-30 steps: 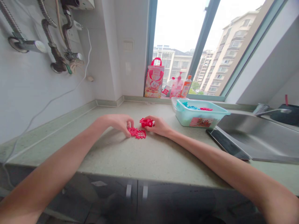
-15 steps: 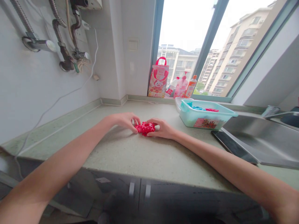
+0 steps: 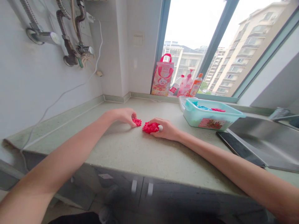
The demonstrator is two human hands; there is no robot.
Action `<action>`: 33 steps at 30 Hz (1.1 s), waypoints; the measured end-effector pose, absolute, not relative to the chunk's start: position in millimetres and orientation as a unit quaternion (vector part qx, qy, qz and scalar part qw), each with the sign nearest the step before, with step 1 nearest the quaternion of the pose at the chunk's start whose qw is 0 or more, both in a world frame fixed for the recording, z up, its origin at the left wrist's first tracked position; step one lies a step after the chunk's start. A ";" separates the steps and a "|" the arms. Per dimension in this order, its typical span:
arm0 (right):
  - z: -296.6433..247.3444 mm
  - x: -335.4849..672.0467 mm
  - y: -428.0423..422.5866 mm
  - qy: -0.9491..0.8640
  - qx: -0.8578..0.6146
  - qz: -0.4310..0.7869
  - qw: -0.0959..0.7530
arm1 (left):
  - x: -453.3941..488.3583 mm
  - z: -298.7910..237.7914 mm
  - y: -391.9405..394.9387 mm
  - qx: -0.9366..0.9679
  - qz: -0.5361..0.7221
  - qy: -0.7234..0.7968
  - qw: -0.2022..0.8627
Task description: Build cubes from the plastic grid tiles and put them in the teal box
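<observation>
My left hand (image 3: pixel 127 116) pinches a small red toothed plastic piece (image 3: pixel 137 122) between thumb and fingers, just over the countertop. To its right, my right hand (image 3: pixel 164 128) is closed around a larger cluster of red interlocking plastic pieces (image 3: pixel 150 127). A narrow gap separates the small piece from the cluster. Both look like snowflake-shaped building pieces, though fine detail is blurred. Part of the cluster is hidden behind my right fingers.
A mint plastic tub (image 3: pixel 211 115) holding blue and red pieces stands at the right. A black phone (image 3: pixel 239 149) lies beside the steel sink (image 3: pixel 268 140). Bottles (image 3: pixel 186 85) and a pink bag (image 3: pixel 163 77) line the windowsill. A white cable (image 3: pixel 63 91) hangs at the left.
The red pieces, touching or overlapping half a second ago, are now apart. My left hand has drawn leftward with the small piece. The whole view has shifted slightly.
</observation>
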State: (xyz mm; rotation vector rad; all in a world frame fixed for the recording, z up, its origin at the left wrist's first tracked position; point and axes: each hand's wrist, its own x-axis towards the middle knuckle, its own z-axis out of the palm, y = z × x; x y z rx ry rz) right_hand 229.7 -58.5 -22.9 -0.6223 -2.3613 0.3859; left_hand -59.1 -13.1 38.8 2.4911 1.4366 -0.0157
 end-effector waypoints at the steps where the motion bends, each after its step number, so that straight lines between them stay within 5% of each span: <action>1: -22.8 229.8 -58.4 -0.902 -0.237 0.151 0.328 | -64.1 40.0 -10.3 0.853 -0.002 0.506 0.127; 9: -17.7 233.1 -59.4 -0.906 -0.228 0.154 0.322 | -54.6 54.6 -21.4 0.859 0.123 0.430 0.249; 18: -26.8 233.5 -50.9 -0.837 -0.268 0.322 0.353 | -22.7 47.6 -45.1 0.904 0.118 0.366 0.189; 33: -19.4 234.1 -60.5 -0.919 -0.214 0.124 0.308 | -16.5 39.5 -47.1 0.892 0.117 0.387 0.203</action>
